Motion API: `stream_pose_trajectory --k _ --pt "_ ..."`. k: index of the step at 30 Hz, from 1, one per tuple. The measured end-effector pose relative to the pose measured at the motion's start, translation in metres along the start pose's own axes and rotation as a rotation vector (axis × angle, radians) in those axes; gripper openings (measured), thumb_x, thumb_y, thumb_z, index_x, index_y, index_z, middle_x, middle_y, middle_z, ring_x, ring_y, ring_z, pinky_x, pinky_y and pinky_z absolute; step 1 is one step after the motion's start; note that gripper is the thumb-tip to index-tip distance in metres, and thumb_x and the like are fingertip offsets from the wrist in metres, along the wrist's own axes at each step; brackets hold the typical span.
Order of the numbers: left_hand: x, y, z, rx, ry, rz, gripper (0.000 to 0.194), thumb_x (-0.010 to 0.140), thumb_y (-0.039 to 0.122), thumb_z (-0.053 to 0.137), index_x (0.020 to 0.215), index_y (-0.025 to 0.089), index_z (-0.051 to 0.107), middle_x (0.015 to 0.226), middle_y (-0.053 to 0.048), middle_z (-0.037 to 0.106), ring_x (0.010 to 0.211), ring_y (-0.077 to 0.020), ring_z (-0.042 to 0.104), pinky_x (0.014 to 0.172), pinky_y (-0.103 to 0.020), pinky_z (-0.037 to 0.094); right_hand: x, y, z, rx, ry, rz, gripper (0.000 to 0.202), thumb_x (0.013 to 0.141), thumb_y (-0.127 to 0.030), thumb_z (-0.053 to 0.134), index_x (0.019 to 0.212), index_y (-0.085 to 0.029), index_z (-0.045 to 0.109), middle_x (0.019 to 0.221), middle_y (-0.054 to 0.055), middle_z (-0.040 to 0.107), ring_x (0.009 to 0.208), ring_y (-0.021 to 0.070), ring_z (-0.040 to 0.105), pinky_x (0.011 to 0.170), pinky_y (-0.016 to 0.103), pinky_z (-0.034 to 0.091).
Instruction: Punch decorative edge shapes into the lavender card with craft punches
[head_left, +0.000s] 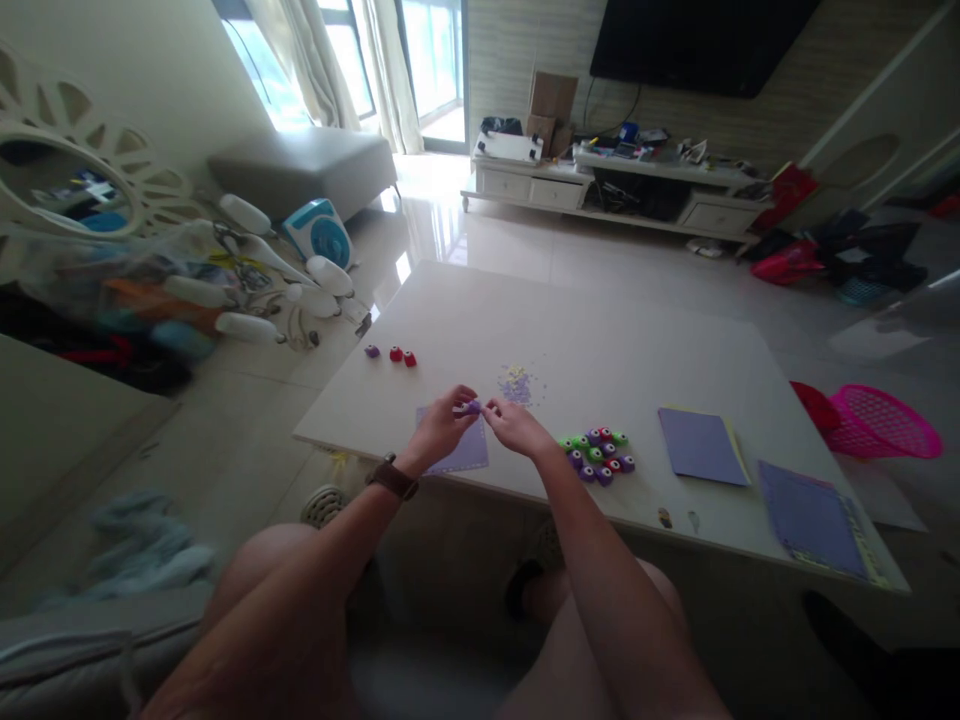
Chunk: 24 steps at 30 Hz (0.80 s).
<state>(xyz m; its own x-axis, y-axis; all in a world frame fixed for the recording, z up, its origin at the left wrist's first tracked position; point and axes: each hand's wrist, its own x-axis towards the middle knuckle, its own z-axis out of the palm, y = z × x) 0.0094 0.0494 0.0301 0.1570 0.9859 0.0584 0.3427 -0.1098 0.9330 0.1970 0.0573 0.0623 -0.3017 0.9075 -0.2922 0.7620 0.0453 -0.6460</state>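
My left hand (441,428) is closed round a small purple craft punch (471,407), held just above the table. At its right end, the thumb and fingers of my right hand (514,424) are pinched together; what lies between them is too small to tell. Beneath my left hand lies a sheet of purple paper (469,450) with cut-outs along its edge. Beyond my right hand is a scatter of small purple and yellow paper bits (516,388). Several green, red and purple craft punches (596,455) sit in a cluster beside my right forearm.
On the table (600,330), two red punches (396,354) and a purple punch (372,351) stand at the left. To the right lie stacked purple and yellow sheets (703,446) and punched sheets (814,520). A pink basket (885,420) stands past the right edge.
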Motion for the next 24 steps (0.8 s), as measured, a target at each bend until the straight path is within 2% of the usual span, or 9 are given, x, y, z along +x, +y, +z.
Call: stream_pose_trajectory --k 2,4,7,10,13,16,20,24 --pt "-0.004 0.006 0.012 -0.07 -0.051 0.055 0.019 0.087 0.03 0.07 0.102 0.021 0.064 0.104 -0.006 0.074 0.102 -0.0206 0.072 0.093 -0.039 0.064 0.002 0.003 0.003 0.149 0.014 -0.031 0.029 0.11 -0.031 0.043 0.114 -0.018 0.068 0.11 0.01 0.077 0.096 0.0186 0.07 0.087 0.028 0.051" --pt "-0.004 0.009 0.016 -0.111 -0.085 0.079 0.02 0.087 0.028 0.072 0.104 0.021 0.063 0.105 -0.006 0.075 0.1 -0.0203 0.073 0.092 -0.039 0.066 0.004 0.007 0.006 0.334 -0.003 -0.033 0.027 0.11 -0.031 0.042 0.111 -0.018 0.065 0.105 0.009 0.076 0.087 0.0167 0.07 0.082 0.027 0.053" --pt "0.001 0.011 0.014 -0.134 -0.089 0.104 0.027 0.089 0.025 0.072 0.113 0.022 0.061 0.105 -0.005 0.077 0.099 -0.0192 0.075 0.093 -0.039 0.066 0.008 0.014 0.008 0.621 -0.066 -0.016 0.019 0.106 -0.035 0.054 0.11 -0.019 0.062 0.1 0.007 0.075 0.081 0.0157 0.071 0.079 0.028 0.057" --pt "0.005 0.012 0.013 -0.154 -0.087 0.129 0.029 0.09 0.021 0.071 0.117 0.023 0.06 0.105 -0.004 0.078 0.101 -0.0185 0.075 0.096 -0.039 0.065 0.011 0.018 0.007 0.771 -0.075 -0.02 0.026 0.097 -0.041 0.071 0.109 -0.019 0.064 0.097 0.006 0.077 0.082 0.0166 0.071 0.083 0.031 0.059" --pt "0.007 0.01 0.014 -0.158 -0.06 0.126 0.032 0.088 0.016 0.07 0.117 0.022 0.06 0.114 -0.007 0.075 0.107 -0.0194 0.073 0.093 -0.037 0.065 0.014 0.021 0.006 0.809 -0.014 -0.03 0.036 0.089 -0.048 0.079 0.108 -0.019 0.067 0.1 0.007 0.078 0.087 0.018 0.071 0.085 0.032 0.059" --pt "0.005 0.003 0.016 -0.02 -0.049 0.107 0.038 0.08 0.009 0.071 0.114 0.021 0.06 0.12 -0.008 0.071 0.111 -0.0212 0.07 0.087 -0.035 0.065 0.016 0.025 0.005 0.771 0.047 0.0 0.039 0.086 -0.051 0.079 0.106 -0.019 0.069 0.102 0.008 0.078 0.089 0.0185 0.07 0.086 0.033 0.058" --pt "-0.007 -0.011 0.019 0.235 -0.16 0.039 0.048 0.076 0.006 0.072 0.119 0.022 0.058 0.115 -0.008 0.072 0.112 -0.0251 0.07 0.094 -0.042 0.062 0.018 0.037 0.006 0.729 0.079 0.067 0.043 0.08 -0.05 0.084 0.103 -0.017 0.069 0.094 0.008 0.076 0.087 0.0193 0.07 0.089 0.037 0.058" --pt "-0.022 -0.02 0.023 0.389 -0.234 -0.015 0.051 0.08 0.012 0.073 0.127 0.02 0.054 0.126 -0.013 0.071 0.117 -0.0303 0.07 0.1 -0.046 0.059 0.018 0.047 0.008 0.718 0.118 0.14 0.045 0.076 -0.052 0.087 0.097 -0.018 0.066 0.091 0.008 0.075 0.083 0.0197 0.07 0.089 0.039 0.059"
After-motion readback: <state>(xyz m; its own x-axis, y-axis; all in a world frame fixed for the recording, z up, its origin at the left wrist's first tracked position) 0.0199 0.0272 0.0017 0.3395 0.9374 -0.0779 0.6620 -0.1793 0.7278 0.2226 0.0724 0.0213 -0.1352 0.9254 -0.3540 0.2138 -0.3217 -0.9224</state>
